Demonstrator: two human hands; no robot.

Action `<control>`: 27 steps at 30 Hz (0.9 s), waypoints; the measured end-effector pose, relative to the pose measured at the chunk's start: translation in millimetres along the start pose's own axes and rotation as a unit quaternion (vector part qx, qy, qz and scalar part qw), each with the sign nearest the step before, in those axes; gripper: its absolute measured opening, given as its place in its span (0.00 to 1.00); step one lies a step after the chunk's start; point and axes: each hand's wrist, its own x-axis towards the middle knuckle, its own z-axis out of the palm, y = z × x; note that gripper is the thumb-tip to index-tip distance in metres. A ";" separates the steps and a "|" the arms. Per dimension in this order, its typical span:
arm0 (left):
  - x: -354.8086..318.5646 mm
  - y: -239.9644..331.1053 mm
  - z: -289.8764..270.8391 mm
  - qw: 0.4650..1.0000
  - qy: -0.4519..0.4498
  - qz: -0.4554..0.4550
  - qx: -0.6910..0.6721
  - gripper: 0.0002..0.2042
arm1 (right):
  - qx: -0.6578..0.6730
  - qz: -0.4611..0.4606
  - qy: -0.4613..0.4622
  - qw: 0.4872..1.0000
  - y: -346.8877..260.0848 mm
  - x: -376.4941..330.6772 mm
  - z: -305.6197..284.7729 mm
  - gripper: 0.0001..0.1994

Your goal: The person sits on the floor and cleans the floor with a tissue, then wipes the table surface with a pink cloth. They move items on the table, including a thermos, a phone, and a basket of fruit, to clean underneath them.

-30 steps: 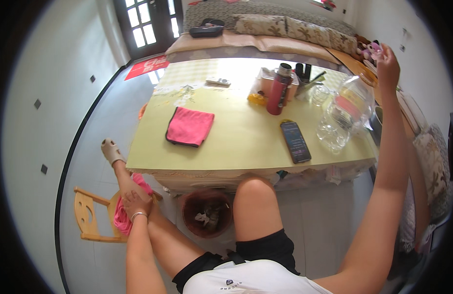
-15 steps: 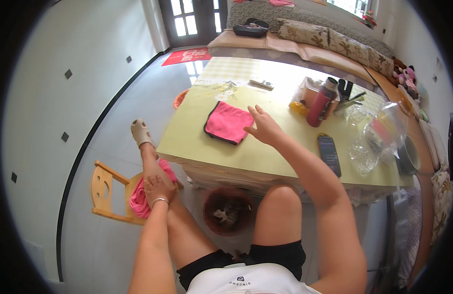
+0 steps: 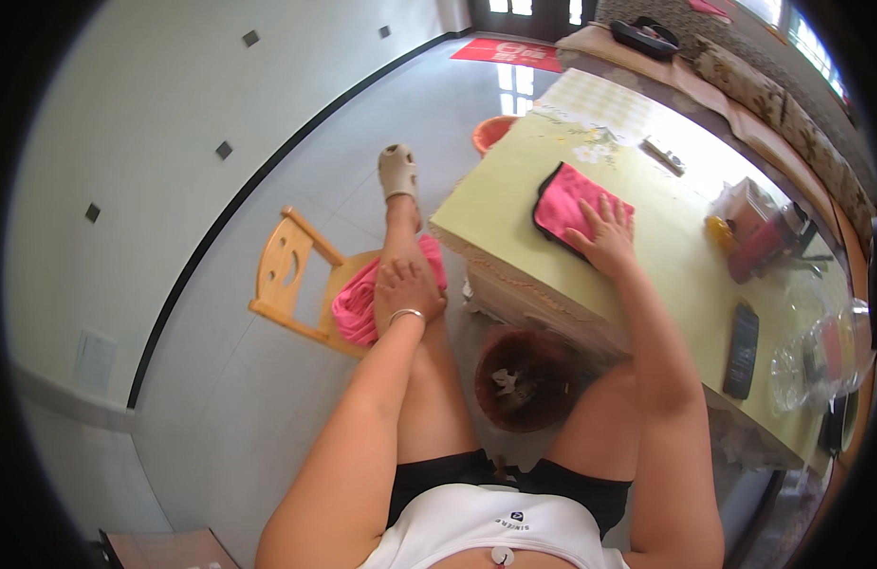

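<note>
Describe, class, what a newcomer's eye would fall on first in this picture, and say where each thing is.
Probably the bright pink cloth with its dark edge, lying on the pale yellow-green table under the person's spread right hand. Next might come the small wooden chair left of the table, its backrest cut with a smile, and the red mat on the floor near the door.

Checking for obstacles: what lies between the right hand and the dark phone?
In the head view, only bare tabletop shows between the right hand, on the pink cloth, and the phone.
</note>
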 end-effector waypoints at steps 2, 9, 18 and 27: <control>-2.3 -3.2 -2.7 1.000 -0.014 0.006 -0.009 0.50 | 0.007 -0.006 0.005 1.000 0.5 -13.3 -0.4 0.39; -4.2 -13.0 4.3 0.997 -0.076 0.019 -0.015 0.54 | -0.024 0.001 0.047 0.999 32.8 -59.7 -5.2 0.38; -8.2 -33.3 -0.7 0.992 -0.101 0.035 -0.071 0.56 | -0.027 0.076 0.070 0.994 54.1 -108.6 -18.4 0.38; -13.2 -28.5 4.0 0.994 -0.098 0.044 -0.027 0.54 | -0.058 0.095 0.120 0.986 55.8 -133.9 -13.1 0.36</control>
